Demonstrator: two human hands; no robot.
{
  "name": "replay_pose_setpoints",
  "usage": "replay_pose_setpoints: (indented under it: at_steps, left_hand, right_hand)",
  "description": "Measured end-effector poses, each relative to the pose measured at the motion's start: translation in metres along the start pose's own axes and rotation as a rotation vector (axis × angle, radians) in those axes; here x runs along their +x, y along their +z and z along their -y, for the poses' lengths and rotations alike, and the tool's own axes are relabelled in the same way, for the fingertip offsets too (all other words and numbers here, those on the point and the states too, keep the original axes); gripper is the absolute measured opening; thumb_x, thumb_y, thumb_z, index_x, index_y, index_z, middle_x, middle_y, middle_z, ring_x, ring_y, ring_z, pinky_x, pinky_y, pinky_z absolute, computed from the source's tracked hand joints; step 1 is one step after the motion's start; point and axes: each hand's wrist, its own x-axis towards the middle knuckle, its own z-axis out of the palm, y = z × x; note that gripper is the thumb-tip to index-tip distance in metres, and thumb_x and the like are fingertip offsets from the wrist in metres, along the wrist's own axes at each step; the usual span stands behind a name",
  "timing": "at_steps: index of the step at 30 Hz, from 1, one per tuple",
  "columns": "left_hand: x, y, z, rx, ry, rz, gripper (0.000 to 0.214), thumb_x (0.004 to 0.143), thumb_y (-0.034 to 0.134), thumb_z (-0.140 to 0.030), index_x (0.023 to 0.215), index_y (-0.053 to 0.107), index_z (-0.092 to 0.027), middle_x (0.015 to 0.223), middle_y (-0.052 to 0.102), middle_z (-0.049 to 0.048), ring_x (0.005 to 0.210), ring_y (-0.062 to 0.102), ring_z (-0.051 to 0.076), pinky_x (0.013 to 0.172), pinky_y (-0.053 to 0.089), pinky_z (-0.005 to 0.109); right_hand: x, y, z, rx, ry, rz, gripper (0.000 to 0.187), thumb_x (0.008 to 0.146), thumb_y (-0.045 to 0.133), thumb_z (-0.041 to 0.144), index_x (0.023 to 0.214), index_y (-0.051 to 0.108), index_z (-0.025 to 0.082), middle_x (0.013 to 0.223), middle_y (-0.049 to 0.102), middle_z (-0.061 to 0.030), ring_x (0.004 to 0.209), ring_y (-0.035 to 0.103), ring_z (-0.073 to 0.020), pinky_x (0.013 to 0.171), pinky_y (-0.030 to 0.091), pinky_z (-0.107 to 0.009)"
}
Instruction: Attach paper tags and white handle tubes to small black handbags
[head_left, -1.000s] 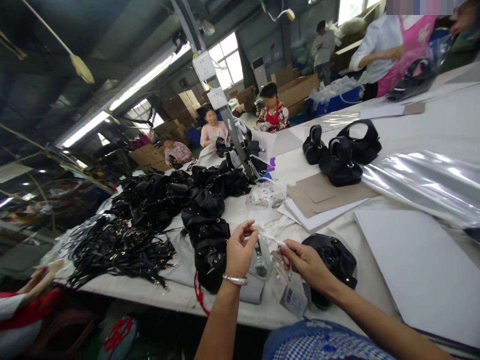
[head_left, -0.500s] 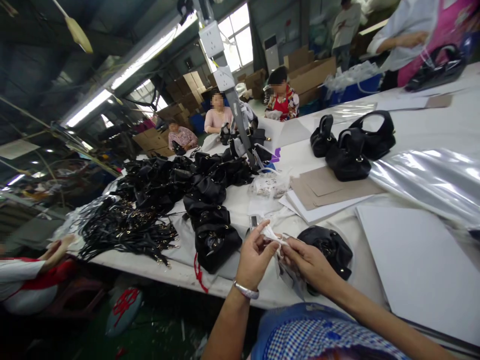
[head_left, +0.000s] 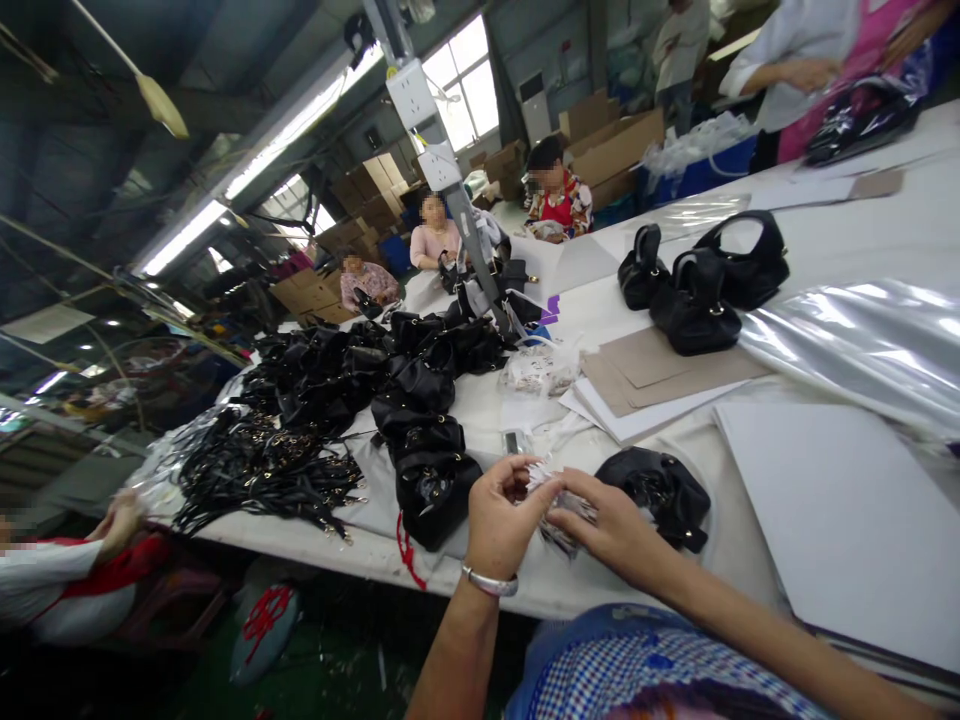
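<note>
Gripping one small bundle [head_left: 556,540] between them, the person's two hands are meeting above the near edge of the bench [head_left: 555,590]. The left hand [head_left: 501,508] is pinching the white ends [head_left: 542,477] between thumb and fingers, while the right hand [head_left: 613,528] is clasping the lower part, its thumb lying across the pieces.

The step in hand is looking like fine fingerwork on this bundle, perhaps parting or straightening its pieces (blur and small size are hiding what each piece is). The next move, as a judgement, is calling for a steady hold on the right and a light, exact pinch on the left, since such thin ends are seeming likely to tangle or slip. With both hands being occupied, reaching for anything else would be requiring one of them to be freed first.

Just beyond the right hand, a black bag [head_left: 664,488] is lying on the bench; whether hand and bag are touching is impossible to tell. On the left hand's side, a row of bags [head_left: 427,470] is standing close by, with a heap of straps [head_left: 259,465] spreading farther left. Past the fingers, a clear packet [head_left: 541,370] is resting near some brown card [head_left: 615,372], and three more bags [head_left: 697,310] are sitting towards the card's far side.
</note>
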Motion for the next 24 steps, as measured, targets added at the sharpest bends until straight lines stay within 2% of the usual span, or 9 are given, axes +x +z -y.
replay_pose_setpoints:
  at_steps: [2,5,7,9,12,15,18,21,24]
  left_hand:
    - [0.002,0.0,0.001,-0.038,-0.012,-0.023,0.034,0.067,0.076,-0.029,0.094,0.063,-0.013,0.078,0.07,0.0049,0.07,0.065,0.015,0.066,0.051,0.023]
    - [0.006,-0.002,0.009,-0.111,-0.021,-0.057,0.033,0.07,0.073,-0.031,0.097,0.062,-0.014,0.082,0.069,0.0052,0.071,0.063,0.013,0.064,0.05,0.022]
    - [0.006,-0.004,0.014,-0.084,0.018,-0.098,0.033,0.074,0.069,-0.031,0.102,0.061,-0.015,0.092,0.068,0.0074,0.08,0.063,0.015,0.068,0.051,0.023]
    - [0.003,-0.006,0.015,0.033,0.107,-0.202,0.033,0.077,0.066,-0.031,0.107,0.061,-0.017,0.104,0.065,0.009,0.092,0.061,0.017,0.073,0.051,0.024]
    - [-0.01,-0.007,0.011,0.244,0.245,-0.3,0.022,0.081,0.063,-0.03,0.1,0.064,-0.019,0.101,0.064,0.007,0.091,0.061,0.017,0.074,0.051,0.025]
    - [-0.023,-0.003,0.007,0.371,0.297,-0.156,0.013,0.082,0.061,-0.029,0.086,0.069,-0.02,0.089,0.067,0.0048,0.082,0.062,0.017,0.075,0.05,0.026]
    - [-0.03,0.001,0.008,0.408,0.286,-0.085,0.014,0.083,0.06,-0.029,0.085,0.071,-0.021,0.087,0.069,0.005,0.083,0.063,0.018,0.078,0.051,0.029]
    - [-0.029,0.003,0.009,0.397,0.253,-0.103,0.015,0.083,0.06,-0.029,0.087,0.073,-0.021,0.088,0.071,0.0056,0.083,0.065,0.02,0.079,0.052,0.031]
    - [-0.031,0.003,0.009,0.387,0.195,-0.125,0.015,0.082,0.061,-0.028,0.087,0.074,-0.022,0.087,0.073,0.0052,0.079,0.066,0.019,0.075,0.052,0.029]
  right_hand:
    - [0.001,0.003,0.001,0.2,0.079,0.07,0.03,0.09,0.048,0.045,0.09,0.062,0.019,0.084,0.065,-0.0036,0.078,0.059,-0.0179,0.072,0.047,-0.027]
    - [0.0,0.007,-0.001,0.388,0.197,0.119,0.041,0.091,0.043,0.05,0.071,0.055,0.017,0.064,0.057,0.0003,0.059,0.052,-0.0124,0.058,0.043,-0.022]
    - [-0.004,0.008,-0.003,0.463,0.256,0.121,0.042,0.09,0.044,0.052,0.07,0.055,0.017,0.059,0.053,0.0022,0.052,0.048,-0.0106,0.054,0.041,-0.022]
    - [-0.007,0.008,-0.006,0.496,0.295,0.105,0.04,0.089,0.046,0.053,0.075,0.057,0.017,0.056,0.05,0.0037,0.048,0.046,-0.01,0.05,0.039,-0.022]
    - [-0.012,0.009,-0.01,0.468,0.309,0.088,0.039,0.088,0.047,0.053,0.077,0.059,0.017,0.055,0.051,0.0039,0.047,0.047,-0.0104,0.049,0.038,-0.022]
    - [-0.015,0.009,-0.009,0.393,0.288,0.085,0.04,0.089,0.045,0.052,0.071,0.056,0.018,0.054,0.051,0.004,0.047,0.048,-0.0108,0.049,0.038,-0.022]
    - [-0.015,0.008,-0.004,0.272,0.239,0.056,0.042,0.091,0.043,0.05,0.063,0.05,0.019,0.052,0.048,0.0038,0.049,0.047,-0.0113,0.051,0.037,-0.022]
    - [-0.014,0.007,-0.001,0.129,0.177,0.029,0.041,0.092,0.042,0.048,0.063,0.049,0.02,0.054,0.049,0.0029,0.052,0.047,-0.0126,0.053,0.037,-0.024]
    - [-0.016,0.007,-0.005,0.031,0.11,0.059,0.038,0.092,0.039,0.048,0.07,0.056,0.022,0.06,0.057,-0.0003,0.057,0.054,-0.0164,0.056,0.042,-0.026]
